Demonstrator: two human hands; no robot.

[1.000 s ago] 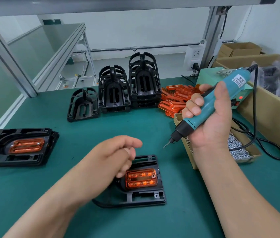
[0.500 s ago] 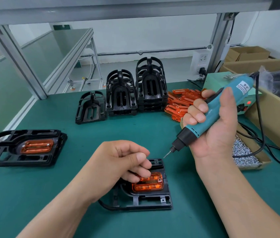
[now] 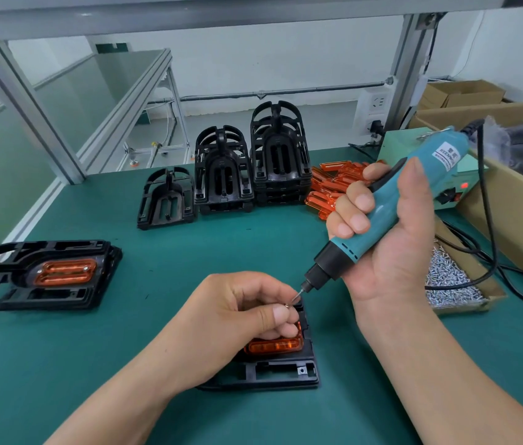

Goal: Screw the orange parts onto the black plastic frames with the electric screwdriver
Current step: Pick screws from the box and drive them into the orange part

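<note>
- Head view: the left hand [image 3: 240, 319] pinches what looks like a screw [image 3: 286, 305] up to the bit of the screwdriver [image 3: 382, 213], which the right hand [image 3: 395, 245] grips, tilted down to meet it.
- The orange part [image 3: 274, 345] lies seated in the frame [image 3: 273, 370] just below the fingers, ready for fastening.

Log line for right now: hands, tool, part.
left hand: pinches screw above black frame | right hand: grips screwdriver | bit: tip beside screw, contact unclear | orange part: seated in frame
</note>
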